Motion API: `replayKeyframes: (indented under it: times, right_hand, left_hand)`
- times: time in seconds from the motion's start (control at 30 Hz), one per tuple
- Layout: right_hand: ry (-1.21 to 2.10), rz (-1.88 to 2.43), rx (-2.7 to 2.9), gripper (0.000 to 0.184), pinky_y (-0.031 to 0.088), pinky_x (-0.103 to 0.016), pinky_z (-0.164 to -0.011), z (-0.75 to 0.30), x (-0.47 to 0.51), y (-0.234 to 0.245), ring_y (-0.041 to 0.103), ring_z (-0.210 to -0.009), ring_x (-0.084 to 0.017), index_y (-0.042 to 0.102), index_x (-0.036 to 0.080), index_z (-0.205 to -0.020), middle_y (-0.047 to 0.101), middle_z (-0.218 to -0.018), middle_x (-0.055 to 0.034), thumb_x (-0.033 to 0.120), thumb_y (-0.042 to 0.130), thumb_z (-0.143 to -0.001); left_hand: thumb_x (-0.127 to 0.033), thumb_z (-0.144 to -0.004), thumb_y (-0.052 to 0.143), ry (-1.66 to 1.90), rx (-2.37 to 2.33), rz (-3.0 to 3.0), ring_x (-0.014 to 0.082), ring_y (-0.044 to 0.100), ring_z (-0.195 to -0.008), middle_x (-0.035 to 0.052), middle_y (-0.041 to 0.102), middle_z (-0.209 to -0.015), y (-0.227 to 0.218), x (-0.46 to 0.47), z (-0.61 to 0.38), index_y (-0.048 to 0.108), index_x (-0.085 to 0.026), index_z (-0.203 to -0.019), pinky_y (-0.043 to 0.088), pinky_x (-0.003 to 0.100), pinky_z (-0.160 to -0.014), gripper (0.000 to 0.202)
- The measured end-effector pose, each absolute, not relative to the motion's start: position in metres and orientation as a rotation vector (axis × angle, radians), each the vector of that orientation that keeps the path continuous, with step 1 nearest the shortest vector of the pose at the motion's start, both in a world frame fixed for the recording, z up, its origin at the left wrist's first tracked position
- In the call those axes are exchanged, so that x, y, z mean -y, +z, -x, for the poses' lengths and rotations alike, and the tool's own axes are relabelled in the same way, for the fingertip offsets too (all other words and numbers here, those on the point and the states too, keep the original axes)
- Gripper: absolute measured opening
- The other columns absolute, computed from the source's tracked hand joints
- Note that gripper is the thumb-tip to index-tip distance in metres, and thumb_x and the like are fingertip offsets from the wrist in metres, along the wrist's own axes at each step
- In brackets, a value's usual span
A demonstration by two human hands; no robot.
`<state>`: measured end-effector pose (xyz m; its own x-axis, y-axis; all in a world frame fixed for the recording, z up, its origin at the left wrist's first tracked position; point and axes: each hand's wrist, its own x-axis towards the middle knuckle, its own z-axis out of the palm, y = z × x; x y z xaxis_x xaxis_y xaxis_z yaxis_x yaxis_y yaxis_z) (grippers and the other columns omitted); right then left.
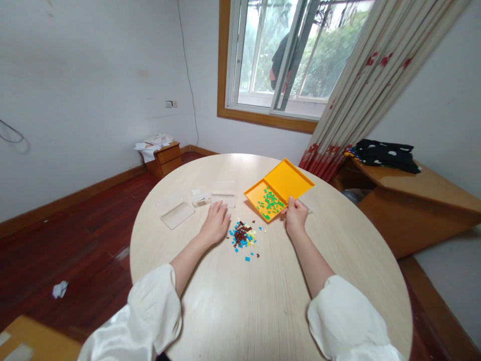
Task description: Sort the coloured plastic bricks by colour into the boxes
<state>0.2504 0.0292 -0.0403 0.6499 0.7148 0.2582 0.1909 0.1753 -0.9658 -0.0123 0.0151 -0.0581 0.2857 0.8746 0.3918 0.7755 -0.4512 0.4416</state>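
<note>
A pile of small coloured pieces (242, 237), brown, blue and yellow, lies on the round wooden table (263, 301). My left hand (215, 222) rests palm down just left of the pile, fingers stretched flat. My right hand (295, 215) pinches the near edge of an open orange case (289, 180). The case's near half holds several green pieces (271, 203); its far half looks bare.
Three clear plastic boxes (176, 210) (200, 196) (224, 192) stand left of the orange case. A low wooden bench with dark cloth (387, 153) is at the right, a small cabinet (165, 158) at the left wall, a curtain beside the window.
</note>
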Motion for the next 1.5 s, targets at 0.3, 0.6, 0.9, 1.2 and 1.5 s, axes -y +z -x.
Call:
replayKeyframes:
  times: [0.3,0.6,0.9,1.2,1.5]
  right_hand:
    - [0.555,1.188,0.759,0.050,0.043,-0.023,-0.042,-0.244,-0.007,-0.025,0.057,-0.039,-0.014,0.047,0.020,-0.060,0.057,-0.042,0.0023,0.068,0.060,-0.063]
    - [0.505,1.173,0.886,0.049,0.048,-0.027,-0.045,-0.231,0.024,-0.017,0.061,-0.043,-0.017,0.053,0.017,-0.057,0.065,-0.050,-0.0043,0.064,0.061,-0.066]
    - [0.483,1.183,1.009,0.046,0.052,-0.032,-0.051,-0.218,0.044,-0.014,0.064,-0.048,-0.020,0.062,0.015,-0.068,0.067,-0.055,-0.0039,0.061,0.062,-0.068]
    - [0.245,1.211,1.305,0.041,0.050,-0.030,-0.054,-0.224,0.057,-0.023,0.065,-0.053,-0.019,0.063,0.017,-0.064,0.069,-0.060,-0.0061,0.053,0.053,-0.081]
    - [-0.091,1.197,1.565,0.042,0.055,-0.034,-0.071,-0.229,0.054,-0.032,0.068,-0.068,-0.020,0.071,0.020,-0.083,0.072,-0.071,-0.0073,0.050,0.042,-0.089]
  left_hand:
    - [-0.030,-0.090,0.037,0.936,-1.539,-2.387,0.0273,0.036,-0.129,0.0181,0.045,-0.135,-0.060,-0.015,0.012,0.049,-0.008,-0.123,0.029,0.048,-0.108,0.041]
    - [-0.032,-0.090,0.036,0.948,-1.507,-2.380,0.0268,0.036,-0.130,0.0157,0.045,-0.136,-0.061,-0.015,0.014,0.049,-0.012,-0.124,0.028,0.050,-0.109,0.042]
    - [-0.029,-0.090,0.037,0.961,-1.518,-2.380,0.0263,0.037,-0.129,0.0160,0.047,-0.134,-0.059,-0.012,0.015,0.050,-0.010,-0.122,0.028,0.047,-0.109,0.040]
    - [-0.027,-0.090,0.039,1.015,-1.486,-2.385,0.0267,0.040,-0.126,0.0183,0.049,-0.130,-0.059,-0.012,0.015,0.052,-0.007,-0.119,0.030,0.046,-0.108,0.038]
    - [-0.028,-0.090,0.039,1.086,-1.444,-2.380,0.0264,0.041,-0.124,0.0167,0.050,-0.129,-0.064,-0.014,0.015,0.053,-0.010,-0.117,0.031,0.048,-0.107,0.036]
